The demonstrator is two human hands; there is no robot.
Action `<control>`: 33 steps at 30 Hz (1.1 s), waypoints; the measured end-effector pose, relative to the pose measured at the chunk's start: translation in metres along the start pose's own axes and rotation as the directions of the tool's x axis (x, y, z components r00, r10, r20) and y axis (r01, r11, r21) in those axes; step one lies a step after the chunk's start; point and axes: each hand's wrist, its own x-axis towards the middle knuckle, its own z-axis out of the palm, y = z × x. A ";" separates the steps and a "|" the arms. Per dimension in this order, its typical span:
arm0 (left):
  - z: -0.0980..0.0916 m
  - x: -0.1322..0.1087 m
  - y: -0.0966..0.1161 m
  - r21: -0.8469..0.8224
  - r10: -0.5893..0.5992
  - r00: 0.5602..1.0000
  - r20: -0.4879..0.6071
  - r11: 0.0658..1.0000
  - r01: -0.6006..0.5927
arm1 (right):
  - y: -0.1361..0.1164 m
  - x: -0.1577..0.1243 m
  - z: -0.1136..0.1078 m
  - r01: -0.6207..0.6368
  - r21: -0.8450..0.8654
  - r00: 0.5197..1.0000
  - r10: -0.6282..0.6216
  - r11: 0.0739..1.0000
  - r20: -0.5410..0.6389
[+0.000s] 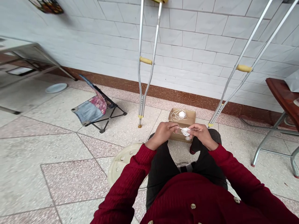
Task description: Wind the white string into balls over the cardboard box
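Note:
A small piece of white yarn work is held between my two hands, above a cardboard box on the floor. My right hand is closed on its right side, fingertips pinching it. At its left, my left hand is closed around something thin and pale that meets the white piece; too small to name for certain. In the back part of the box lies a white ball of yarn with loose loops of strand around it. Another bit of white shows in the box's front part, just below the held piece.
Two metal crutches lean against the tiled wall. A folding chair stands on the left, a pale round stool beside my left leg, and a brown-topped table or stool at the right. A round dish lies far left.

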 end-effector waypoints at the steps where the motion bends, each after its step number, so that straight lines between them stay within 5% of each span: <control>1: -0.003 0.003 0.002 0.063 0.036 0.999 -0.032 0.997 -0.034 | 0.000 -0.001 0.001 0.003 -0.017 1.000 -0.003 1.000 0.026; 5: 0.007 0.011 0.002 0.079 0.075 0.993 -0.094 0.995 -0.068 | -0.008 -0.005 0.006 0.056 -0.042 0.996 -0.053 0.998 0.067; 9: 0.038 0.001 -0.006 -0.052 -0.024 1.000 0.002 0.998 0.024 | -0.012 0.002 0.006 0.139 -0.077 0.986 -0.145 0.987 -0.081; 13: 0.057 -0.015 -0.009 0.170 -0.012 1.000 0.018 0.985 0.009 | 0.001 0.012 0.001 0.195 -0.294 0.956 -0.249 0.936 -0.156; 17: 0.055 -0.019 -0.005 0.508 0.159 0.986 0.043 0.847 -0.158 | 0.015 0.011 -0.001 0.282 -0.649 0.925 -0.381 0.707 -0.012; 22: 0.038 -0.008 0.005 0.692 0.300 0.939 0.167 0.643 -0.328 | 0.023 0.001 0.001 0.394 -0.756 0.905 -0.365 0.523 0.219; 26: 0.026 0.003 0.004 0.670 0.326 0.922 0.210 0.639 -0.378 | 0.024 -0.013 0.002 0.353 -0.691 0.929 -0.320 0.631 0.183; 33: 0.038 0.005 -0.017 0.141 0.158 0.987 0.043 0.977 -0.162 | 0.007 -0.022 0.012 0.093 -0.179 0.993 -0.103 0.979 -0.049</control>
